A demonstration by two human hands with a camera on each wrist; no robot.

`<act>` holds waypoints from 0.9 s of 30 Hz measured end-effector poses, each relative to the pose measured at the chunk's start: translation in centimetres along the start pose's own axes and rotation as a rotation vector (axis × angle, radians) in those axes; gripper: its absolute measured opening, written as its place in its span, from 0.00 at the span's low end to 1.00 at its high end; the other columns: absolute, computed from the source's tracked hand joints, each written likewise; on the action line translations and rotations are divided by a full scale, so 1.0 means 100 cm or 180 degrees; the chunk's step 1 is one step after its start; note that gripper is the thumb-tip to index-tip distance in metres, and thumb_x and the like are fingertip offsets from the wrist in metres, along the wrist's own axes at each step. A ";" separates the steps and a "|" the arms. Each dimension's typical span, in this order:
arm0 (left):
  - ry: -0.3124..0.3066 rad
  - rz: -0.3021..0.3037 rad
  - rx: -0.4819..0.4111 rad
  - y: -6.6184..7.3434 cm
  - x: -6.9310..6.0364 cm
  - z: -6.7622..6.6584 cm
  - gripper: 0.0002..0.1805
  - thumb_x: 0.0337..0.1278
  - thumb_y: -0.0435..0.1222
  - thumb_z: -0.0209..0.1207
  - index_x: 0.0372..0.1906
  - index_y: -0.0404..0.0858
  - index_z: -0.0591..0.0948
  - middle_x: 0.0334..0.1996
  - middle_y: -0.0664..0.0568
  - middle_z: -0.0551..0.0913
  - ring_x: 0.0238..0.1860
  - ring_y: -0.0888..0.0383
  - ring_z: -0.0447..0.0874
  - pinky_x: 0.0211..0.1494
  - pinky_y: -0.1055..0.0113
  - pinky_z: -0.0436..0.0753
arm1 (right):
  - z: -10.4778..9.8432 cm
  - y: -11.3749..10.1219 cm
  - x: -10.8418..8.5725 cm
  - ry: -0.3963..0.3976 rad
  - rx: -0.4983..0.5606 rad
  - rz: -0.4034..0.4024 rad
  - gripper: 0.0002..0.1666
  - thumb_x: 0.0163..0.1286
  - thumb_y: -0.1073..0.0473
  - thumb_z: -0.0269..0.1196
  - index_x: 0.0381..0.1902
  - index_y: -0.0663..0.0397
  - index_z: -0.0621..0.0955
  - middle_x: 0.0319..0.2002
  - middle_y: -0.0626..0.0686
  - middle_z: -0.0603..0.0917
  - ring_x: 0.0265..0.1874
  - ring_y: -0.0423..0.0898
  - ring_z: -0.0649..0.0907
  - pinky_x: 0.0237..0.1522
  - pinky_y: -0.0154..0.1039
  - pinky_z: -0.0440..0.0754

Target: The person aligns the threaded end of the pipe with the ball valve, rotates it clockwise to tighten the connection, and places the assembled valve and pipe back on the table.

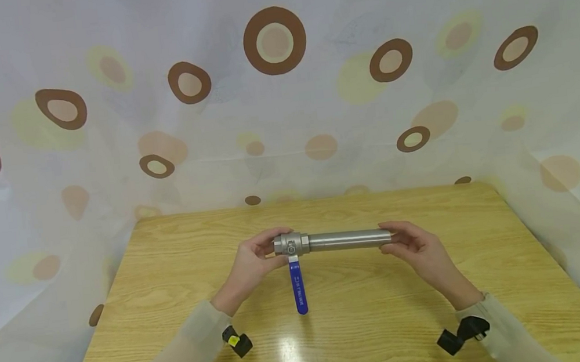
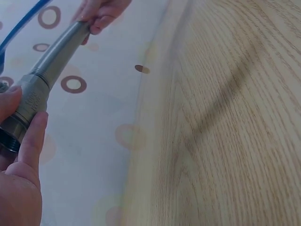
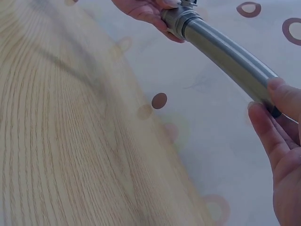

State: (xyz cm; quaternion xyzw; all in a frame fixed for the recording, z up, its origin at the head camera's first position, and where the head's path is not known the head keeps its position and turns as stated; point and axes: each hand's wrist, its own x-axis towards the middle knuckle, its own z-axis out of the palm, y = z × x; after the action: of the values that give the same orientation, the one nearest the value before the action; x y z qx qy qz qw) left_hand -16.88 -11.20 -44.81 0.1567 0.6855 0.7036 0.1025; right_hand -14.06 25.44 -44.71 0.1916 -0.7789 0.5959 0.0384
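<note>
A metal ball valve point(image 1: 296, 243) with a blue lever handle point(image 1: 298, 288) is joined to a straight steel pipe point(image 1: 348, 240), held level above the table. The left hand point(image 1: 251, 266) grips the valve body at its left end, thumb and fingers on opposite sides. At the pipe's far right end, the right hand point(image 1: 423, 252) pinches it between thumb and fingers. In the left wrist view the valve's open threaded end point(image 2: 9, 136) shows beside the left fingers. The lever points toward the person in the head view.
A wooden table point(image 1: 196, 236) lies below the hands, with a pale curtain point(image 1: 284, 117) patterned with brown and yellow ovals behind and at both sides. Small black devices, one point(image 1: 237, 341) at the left cuff and one point(image 1: 462, 333) at the right, are strapped to the wrists.
</note>
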 end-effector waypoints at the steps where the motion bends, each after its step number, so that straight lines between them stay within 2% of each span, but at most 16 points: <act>1: -0.0003 0.0001 -0.0005 0.000 0.000 0.000 0.29 0.56 0.20 0.66 0.65 0.34 0.81 0.63 0.40 0.81 0.61 0.44 0.83 0.58 0.56 0.87 | 0.000 0.000 0.000 0.0005 0.0003 -0.0011 0.27 0.72 0.73 0.64 0.68 0.63 0.77 0.48 0.42 0.86 0.43 0.38 0.88 0.46 0.33 0.88; 7: -0.0011 0.0014 -0.0006 0.001 0.000 0.000 0.29 0.56 0.20 0.66 0.65 0.34 0.81 0.63 0.40 0.81 0.61 0.44 0.83 0.58 0.57 0.87 | -0.001 0.000 0.000 -0.0014 0.0092 -0.0032 0.28 0.72 0.74 0.64 0.69 0.65 0.75 0.55 0.44 0.84 0.46 0.38 0.87 0.48 0.33 0.88; 13: -0.0016 0.0017 -0.0011 0.000 0.000 0.000 0.29 0.56 0.20 0.66 0.65 0.33 0.80 0.63 0.40 0.80 0.60 0.45 0.83 0.58 0.58 0.87 | -0.002 0.001 -0.001 0.0015 -0.0086 0.0063 0.25 0.74 0.70 0.64 0.67 0.63 0.78 0.46 0.43 0.87 0.43 0.38 0.88 0.46 0.32 0.88; 16: -0.0015 0.0018 -0.0029 0.000 0.000 0.000 0.29 0.56 0.19 0.65 0.65 0.33 0.80 0.63 0.40 0.80 0.60 0.46 0.84 0.58 0.58 0.87 | -0.002 0.002 0.000 -0.0012 -0.0045 0.0052 0.27 0.74 0.70 0.63 0.70 0.61 0.76 0.51 0.40 0.86 0.45 0.38 0.88 0.47 0.33 0.88; 20: -0.0008 0.0034 -0.0012 0.000 -0.001 0.000 0.29 0.56 0.20 0.65 0.65 0.33 0.80 0.64 0.40 0.81 0.60 0.45 0.83 0.58 0.58 0.87 | -0.001 0.003 0.000 -0.0056 0.0040 -0.0030 0.29 0.73 0.73 0.63 0.71 0.64 0.75 0.56 0.40 0.84 0.47 0.38 0.87 0.48 0.34 0.88; 25: -0.0015 0.0058 -0.0011 0.000 -0.001 0.000 0.29 0.56 0.20 0.65 0.65 0.33 0.80 0.64 0.40 0.81 0.61 0.45 0.84 0.57 0.58 0.88 | 0.000 0.003 0.000 -0.0002 -0.0036 -0.0053 0.25 0.74 0.72 0.62 0.68 0.68 0.75 0.49 0.41 0.86 0.45 0.38 0.88 0.47 0.33 0.88; 27: -0.0021 0.0065 -0.0019 -0.001 -0.001 0.000 0.29 0.56 0.19 0.65 0.65 0.32 0.80 0.64 0.39 0.80 0.61 0.45 0.83 0.57 0.58 0.88 | 0.000 0.003 0.000 0.0020 -0.0066 -0.0066 0.26 0.74 0.72 0.62 0.69 0.66 0.76 0.50 0.41 0.86 0.45 0.37 0.87 0.46 0.32 0.88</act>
State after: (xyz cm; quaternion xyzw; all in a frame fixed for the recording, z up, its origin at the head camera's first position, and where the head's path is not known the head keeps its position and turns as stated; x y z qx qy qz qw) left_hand -16.80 -11.21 -44.87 0.1657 0.6815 0.7060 0.0981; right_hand -14.18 25.46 -44.98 0.1973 -0.7829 0.5881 0.0490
